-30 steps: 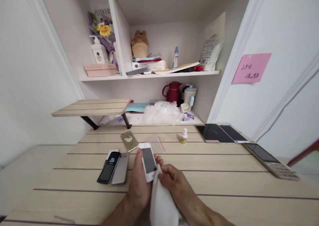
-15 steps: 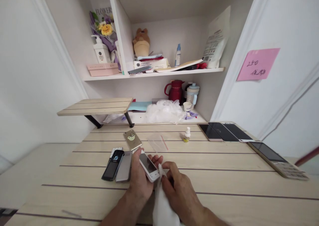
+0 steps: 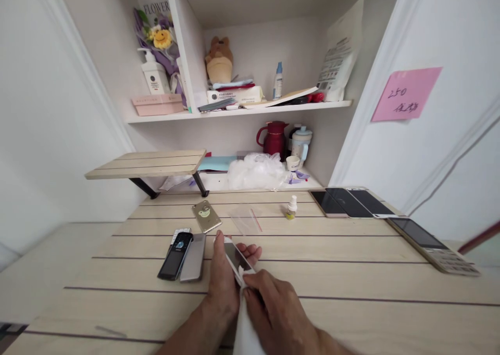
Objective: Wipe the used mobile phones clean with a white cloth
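A white phone with a dark screen (image 3: pixel 236 256) rests in my left hand (image 3: pixel 223 279), thumb along its left edge and fingers curled behind it. My right hand (image 3: pixel 275 303) pinches a white cloth or tissue (image 3: pixel 247 326) between thumb and index finger. The pinched tip of the cloth lies against the lower end of the phone and covers part of it. Left of my hands lie a black keypad phone (image 3: pixel 174 257) and a grey phone (image 3: pixel 193 258), with a white keypad phone (image 3: pixel 180 235) partly under them. A gold phone (image 3: pixel 206 216) lies just beyond.
A clear zip bag (image 3: pixel 245 219) and a small spray bottle (image 3: pixel 291 208) stand past my hands. Several phones (image 3: pixel 344 203) lie at the right, with a large keypad phone (image 3: pixel 432 245) nearer. A small wooden stand (image 3: pixel 146 164) is at the left, before the shelf (image 3: pixel 238 109).
The right hand has moved left and pressed the cloth onto the phone's lower end. The phone has turned slightly in my left hand, and the view has shifted a little.
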Action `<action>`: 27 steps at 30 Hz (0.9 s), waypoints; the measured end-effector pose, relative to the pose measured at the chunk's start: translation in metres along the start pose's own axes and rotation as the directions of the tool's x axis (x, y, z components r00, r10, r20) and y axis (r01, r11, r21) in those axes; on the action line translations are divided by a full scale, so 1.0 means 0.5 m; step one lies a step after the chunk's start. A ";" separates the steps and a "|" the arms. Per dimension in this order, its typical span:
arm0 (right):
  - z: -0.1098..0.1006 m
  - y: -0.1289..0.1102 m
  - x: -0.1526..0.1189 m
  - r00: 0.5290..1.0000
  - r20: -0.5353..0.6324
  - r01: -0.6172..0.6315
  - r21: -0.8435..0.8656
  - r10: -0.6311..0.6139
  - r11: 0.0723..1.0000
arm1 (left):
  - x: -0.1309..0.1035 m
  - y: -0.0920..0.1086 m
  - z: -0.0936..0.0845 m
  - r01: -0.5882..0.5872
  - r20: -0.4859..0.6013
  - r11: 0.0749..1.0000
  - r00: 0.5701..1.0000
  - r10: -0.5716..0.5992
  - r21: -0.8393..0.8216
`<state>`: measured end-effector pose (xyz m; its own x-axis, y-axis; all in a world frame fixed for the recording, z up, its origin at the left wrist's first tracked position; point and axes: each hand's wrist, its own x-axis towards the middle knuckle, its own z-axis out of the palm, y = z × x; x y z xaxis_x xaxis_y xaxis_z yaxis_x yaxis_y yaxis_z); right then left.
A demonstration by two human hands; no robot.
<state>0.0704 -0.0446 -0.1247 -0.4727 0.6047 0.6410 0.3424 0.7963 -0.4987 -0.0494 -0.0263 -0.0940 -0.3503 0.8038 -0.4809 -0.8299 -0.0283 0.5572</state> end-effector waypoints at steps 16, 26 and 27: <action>-0.011 -0.009 0.005 0.994 0.097 -0.054 -0.049 0.059 0.997 | -0.004 -0.001 -0.003 -0.034 0.068 0.999 0.997 0.032 0.036; -0.006 0.009 0.012 0.982 0.097 -0.156 -0.044 0.160 0.987 | 0.002 0.022 -0.005 0.006 0.161 0.999 0.987 -0.001 -0.031; -0.006 0.009 0.013 0.982 0.094 -0.158 -0.047 0.162 0.986 | 0.001 0.022 -0.004 0.008 0.167 0.999 0.986 -0.002 -0.035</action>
<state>0.0714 -0.0372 -0.1212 -0.4854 0.7213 0.4940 0.4506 0.6906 -0.5657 -0.0597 -0.0273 -0.0893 -0.2708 0.8920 -0.3619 -0.8475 -0.0427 0.5290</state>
